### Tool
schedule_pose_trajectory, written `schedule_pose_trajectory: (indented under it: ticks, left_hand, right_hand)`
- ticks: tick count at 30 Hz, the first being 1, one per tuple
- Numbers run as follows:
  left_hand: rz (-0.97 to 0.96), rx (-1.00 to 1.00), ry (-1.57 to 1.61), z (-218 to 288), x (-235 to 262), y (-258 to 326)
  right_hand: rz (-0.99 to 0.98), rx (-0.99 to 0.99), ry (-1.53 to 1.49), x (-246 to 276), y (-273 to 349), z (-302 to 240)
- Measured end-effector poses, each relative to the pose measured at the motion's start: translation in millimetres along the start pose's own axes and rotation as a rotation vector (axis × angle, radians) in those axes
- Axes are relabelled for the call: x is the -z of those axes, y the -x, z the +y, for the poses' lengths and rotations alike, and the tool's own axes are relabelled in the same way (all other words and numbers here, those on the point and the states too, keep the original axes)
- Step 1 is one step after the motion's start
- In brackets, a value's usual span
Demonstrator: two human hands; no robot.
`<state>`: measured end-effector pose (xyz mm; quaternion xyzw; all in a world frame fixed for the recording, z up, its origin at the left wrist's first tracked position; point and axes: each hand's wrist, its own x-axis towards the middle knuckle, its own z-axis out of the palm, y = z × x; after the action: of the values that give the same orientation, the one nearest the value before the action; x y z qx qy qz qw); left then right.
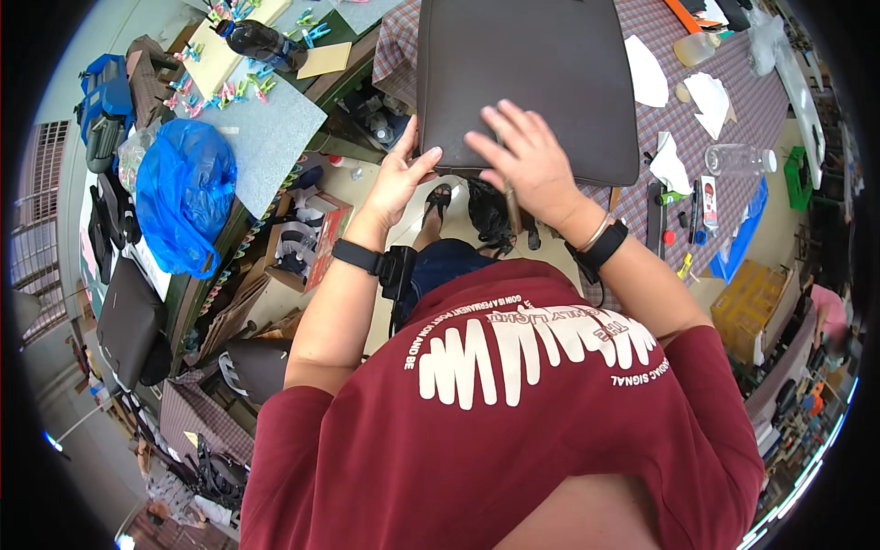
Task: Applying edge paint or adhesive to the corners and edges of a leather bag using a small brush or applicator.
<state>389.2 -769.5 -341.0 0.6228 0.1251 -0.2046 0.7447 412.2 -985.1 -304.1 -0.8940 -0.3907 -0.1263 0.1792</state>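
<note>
A large dark brown leather-like panel (527,78) with rounded corners lies on the checked tablecloth, its near edge toward me. My left hand (400,179) is at its near left corner. The thumb rests by the near edge and the fingers run along the left side, so the hand grips the corner. Over the near part of the panel is my right hand (527,160), palm down with its fingers spread. It holds nothing that I can see. Whether its fingertips touch the surface, I cannot tell.
Right of the panel, the checked tablecloth (724,105) bears white scraps (646,73), a clear bottle (738,160), a jar of yellowish liquid (695,49) and small tools. On the left table are a dark bottle (261,44), several clips and a blue plastic bag (183,192).
</note>
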Motion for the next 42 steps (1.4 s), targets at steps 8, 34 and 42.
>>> schedule_pose_trajectory:
  ticks: [8,34,42]
  left_hand:
    - [0.001,-0.012,0.029,-4.9,2.0,-1.1]
    - [-0.076,-0.04,0.118,-18.7,14.2,-6.0]
    - [0.097,0.237,0.203,-20.4,25.0,-41.4]
  right_hand:
    - [-0.026,0.009,0.032,-3.1,-0.8,2.5]
    - [0.074,-0.037,0.03,28.1,24.0,37.4]
    - [0.174,-0.451,-0.046,43.0,68.4,56.3]
